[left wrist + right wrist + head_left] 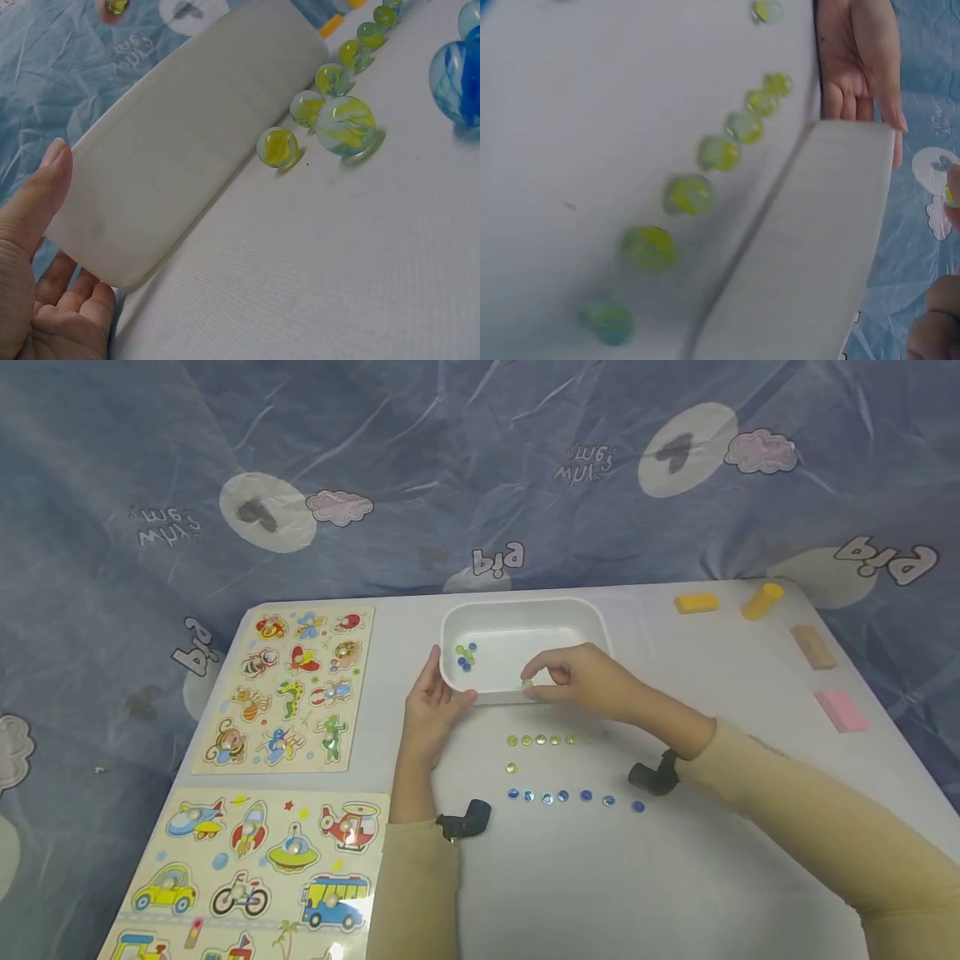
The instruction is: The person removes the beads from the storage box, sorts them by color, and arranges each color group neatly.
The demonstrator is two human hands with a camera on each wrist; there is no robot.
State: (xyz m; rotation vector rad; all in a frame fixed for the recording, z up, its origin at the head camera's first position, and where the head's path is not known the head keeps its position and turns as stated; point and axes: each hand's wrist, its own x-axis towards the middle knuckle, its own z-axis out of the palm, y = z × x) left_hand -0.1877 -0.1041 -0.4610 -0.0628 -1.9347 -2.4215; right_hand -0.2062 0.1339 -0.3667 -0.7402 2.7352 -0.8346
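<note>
Delicately, the right hand (581,681) pinches a yellow-green marble (527,684) between thumb and fingertips, at the near wall of a white tray (487,697). At the tray's near left corner, the left hand (433,718) grips it, thumb along the outside. Inside, toward the left end, sits a small cluster of blue and green marbles (466,667). On the counter (712,877), just in front of the tray, runs a row of seven yellow-green marbles (541,739); a single yellow-green marble (512,768) lies nearer the person, then a row of seven blue marbles (562,796). Farther out, an insect puzzle board (310,752) and a vehicle puzzle board (255,931) lie left; a pink block (842,710) lies right.
</note>
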